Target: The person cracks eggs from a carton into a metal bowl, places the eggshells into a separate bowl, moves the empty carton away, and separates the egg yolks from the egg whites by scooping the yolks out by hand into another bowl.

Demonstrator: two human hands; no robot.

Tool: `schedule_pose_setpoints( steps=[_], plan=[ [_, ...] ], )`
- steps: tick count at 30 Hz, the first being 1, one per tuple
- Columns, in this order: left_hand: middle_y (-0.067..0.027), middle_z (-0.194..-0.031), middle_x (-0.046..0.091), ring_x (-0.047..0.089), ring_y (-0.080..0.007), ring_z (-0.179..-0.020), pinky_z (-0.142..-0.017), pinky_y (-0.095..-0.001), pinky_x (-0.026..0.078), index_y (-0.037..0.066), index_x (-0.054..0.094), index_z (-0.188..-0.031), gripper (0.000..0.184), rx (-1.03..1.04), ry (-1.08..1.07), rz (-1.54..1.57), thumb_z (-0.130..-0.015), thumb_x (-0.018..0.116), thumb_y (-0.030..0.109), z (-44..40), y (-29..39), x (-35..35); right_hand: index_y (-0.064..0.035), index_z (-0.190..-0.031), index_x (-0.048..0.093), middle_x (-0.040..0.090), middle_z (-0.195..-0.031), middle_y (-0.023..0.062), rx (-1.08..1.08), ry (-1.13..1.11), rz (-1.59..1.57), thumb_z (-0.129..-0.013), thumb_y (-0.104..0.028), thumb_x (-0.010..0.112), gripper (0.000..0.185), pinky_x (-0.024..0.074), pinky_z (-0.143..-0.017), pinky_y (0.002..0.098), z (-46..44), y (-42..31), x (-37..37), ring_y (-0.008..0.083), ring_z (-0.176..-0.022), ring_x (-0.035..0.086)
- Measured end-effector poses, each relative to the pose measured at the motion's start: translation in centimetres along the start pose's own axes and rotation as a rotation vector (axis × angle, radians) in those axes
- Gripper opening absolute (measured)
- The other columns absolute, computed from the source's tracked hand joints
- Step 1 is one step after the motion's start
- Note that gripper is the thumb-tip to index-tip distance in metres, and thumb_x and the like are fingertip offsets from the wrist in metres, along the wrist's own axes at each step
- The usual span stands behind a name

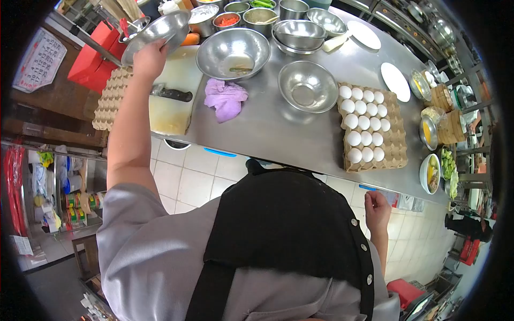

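Observation:
My left hand (150, 58) reaches to the far left of the steel counter, its fingers closed on the rim of a tilted steel bowl (174, 27). Below that hand, a knife (174, 93) with a black handle lies on a worn cutting board (171, 119). My right hand (378, 206) hangs low beside my body, off the counter's front edge, with fingers curled and nothing visible in them. Nearest to it on the counter is a cardboard tray (395, 144) partly filled with white eggs (364, 123).
A steel bowl (233, 53) with a little residue stands mid-counter, beside a purple cloth (225, 100). Another steel bowl (308, 86) sits left of the eggs. Ingredient tins (227, 20) line the back. White plates (395, 82) lie at right; an egg tray (111, 99) is at left.

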State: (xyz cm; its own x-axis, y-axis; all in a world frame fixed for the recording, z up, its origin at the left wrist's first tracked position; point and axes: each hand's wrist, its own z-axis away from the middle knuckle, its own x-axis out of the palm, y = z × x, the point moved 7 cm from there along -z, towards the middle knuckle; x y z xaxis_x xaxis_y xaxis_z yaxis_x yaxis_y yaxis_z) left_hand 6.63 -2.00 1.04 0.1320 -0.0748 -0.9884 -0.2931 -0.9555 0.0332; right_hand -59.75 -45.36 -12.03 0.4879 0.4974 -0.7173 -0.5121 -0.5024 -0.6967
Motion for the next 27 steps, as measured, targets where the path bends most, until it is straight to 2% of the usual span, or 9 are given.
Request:
schedule_pose_setpoints(
  steps=[2, 5, 8, 12, 14, 17, 19, 23, 27],
  plan=[
    [-0.0086, -0.130, 0.069, 0.061, -0.0382, -0.122, -0.104, -0.0508, 0.046, 0.030, 0.067, -0.133, 0.037, 0.055, 0.086, -0.135, -0.097, 0.059, 0.034, -0.1, -0.3, 1.6, -0.0026, -0.100, 0.073, 0.068, -0.086, 0.0064, 0.020, -0.002, 0.030, -0.095, -0.010, 0.072, 0.009, 0.0512, -0.065, 0.0273, -0.1, -0.7, 0.0, 0.0126, -0.072, 0.063],
    [-0.0127, -0.112, 0.074, 0.067, -0.0362, -0.109, -0.101, -0.0510, 0.048, 0.020, 0.071, -0.125, 0.032, 0.188, 0.516, -0.202, -0.096, 0.064, 0.030, 1.4, -0.3, 3.0, -0.0020, -0.099, 0.072, 0.068, -0.084, 0.0074, 0.033, -0.021, 0.051, -0.094, -0.009, 0.073, 0.009, 0.0511, -0.064, 0.0278, -0.4, -3.3, 0.7, 0.0128, -0.072, 0.063],
    [-0.0151, -0.101, 0.074, 0.070, -0.0333, -0.102, -0.095, -0.0478, 0.052, 0.011, 0.074, -0.115, 0.027, 0.266, 0.687, 0.115, -0.094, 0.069, 0.026, 4.1, 4.3, -0.1, -0.0018, -0.098, 0.072, 0.069, -0.085, 0.0084, -0.018, 0.031, 0.073, -0.093, -0.009, 0.073, 0.009, 0.0513, -0.065, 0.0283, -1.0, -4.6, 2.0, 0.0145, -0.072, 0.064],
    [-0.0172, -0.099, 0.074, 0.070, -0.0347, -0.097, -0.084, -0.0401, 0.055, 0.007, 0.074, -0.104, 0.021, 0.333, -0.050, 0.744, -0.090, 0.072, 0.022, 11.4, 11.1, 5.7, -0.0017, -0.098, 0.073, 0.071, -0.088, 0.0092, 0.058, 0.040, 0.092, -0.092, -0.011, 0.074, 0.011, 0.0528, -0.067, 0.0296, -0.5, -7.2, 1.9, 0.0167, -0.073, 0.065],
    [-0.0120, -0.110, 0.074, 0.069, -0.0332, -0.105, -0.095, -0.0440, 0.052, 0.009, 0.075, -0.108, 0.020, 0.837, 0.012, 0.572, -0.091, 0.070, 0.019, 15.7, 16.2, 4.6, -0.0020, -0.098, 0.073, 0.072, -0.088, 0.0097, 0.065, 0.031, 0.073, -0.091, -0.011, 0.075, 0.011, 0.0534, -0.068, 0.0304, -0.3, -7.9, 2.2, 0.0174, -0.074, 0.065],
    [-0.0106, -0.118, 0.071, 0.064, -0.0332, -0.116, -0.102, -0.0497, 0.047, 0.012, 0.075, -0.111, 0.024, 0.717, 0.113, 0.270, -0.089, 0.070, 0.020, 17.2, 16.2, 7.6, -0.0020, -0.098, 0.073, 0.072, -0.089, 0.0108, 0.038, 0.003, 0.129, -0.090, -0.011, 0.075, 0.012, 0.0543, -0.069, 0.0327, -0.4, -10.1, 1.9, 0.0198, -0.074, 0.066],
    [-0.0106, -0.123, 0.069, 0.061, -0.0325, -0.120, -0.103, -0.0531, 0.044, 0.012, 0.074, -0.113, 0.027, 0.587, -0.051, 0.163, -0.089, 0.070, 0.024, 16.3, 14.8, 8.7, -0.0023, -0.098, 0.073, 0.072, -0.089, 0.0108, 0.041, 0.027, 0.150, -0.091, -0.011, 0.075, 0.012, 0.0545, -0.069, 0.0333, -0.2, -9.9, 1.1, 0.0207, -0.073, 0.066],
    [-0.0106, -0.120, 0.069, 0.063, -0.0327, -0.115, -0.100, -0.0543, 0.046, 0.008, 0.071, -0.111, 0.030, 0.503, 0.092, 0.327, -0.085, 0.076, 0.023, 14.9, 12.8, 5.5, -0.0037, -0.097, 0.073, 0.072, -0.091, 0.0117, -0.004, 0.109, 0.106, -0.090, -0.012, 0.074, 0.011, 0.0549, -0.070, 0.0344, -1.4, -7.8, -0.4, 0.0218, -0.074, 0.068],
    [-0.0090, -0.128, 0.065, 0.059, -0.0332, -0.122, -0.111, -0.0608, 0.036, 0.011, 0.067, -0.121, 0.043, 0.658, 0.373, 0.211, -0.082, 0.080, 0.024, 14.1, 16.6, 2.9, -0.0065, -0.106, 0.072, 0.073, -0.103, 0.0133, 0.031, 0.241, 0.178, -0.090, -0.015, 0.073, 0.018, 0.0563, -0.079, 0.0405, -5.3, -6.1, -1.5, 0.0300, -0.088, 0.070]
  ],
)
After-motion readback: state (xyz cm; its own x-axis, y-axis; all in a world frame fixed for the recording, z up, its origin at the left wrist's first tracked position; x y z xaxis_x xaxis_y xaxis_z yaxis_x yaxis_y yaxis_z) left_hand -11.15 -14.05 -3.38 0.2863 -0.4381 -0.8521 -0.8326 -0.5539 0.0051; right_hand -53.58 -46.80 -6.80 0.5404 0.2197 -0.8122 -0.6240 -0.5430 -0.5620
